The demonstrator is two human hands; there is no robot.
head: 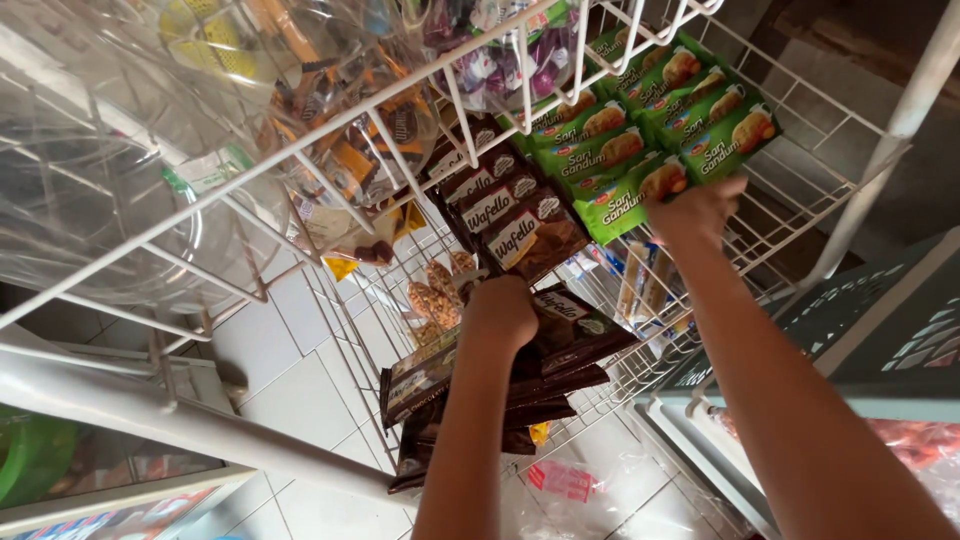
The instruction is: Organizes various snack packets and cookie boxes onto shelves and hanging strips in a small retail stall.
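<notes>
Under the white wire rack, big clear plastic jars sit at the left. Green snack packs fill one wire basket in rows. Some brown wafer packs lie beside them already. The left hand is closed tight around a bunch of brown wafer packs that are not on the rack yet. The right hand pinches the edge of a green pack.

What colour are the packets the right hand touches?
Green packets, touched by the right hand; seen in the head view.
</notes>
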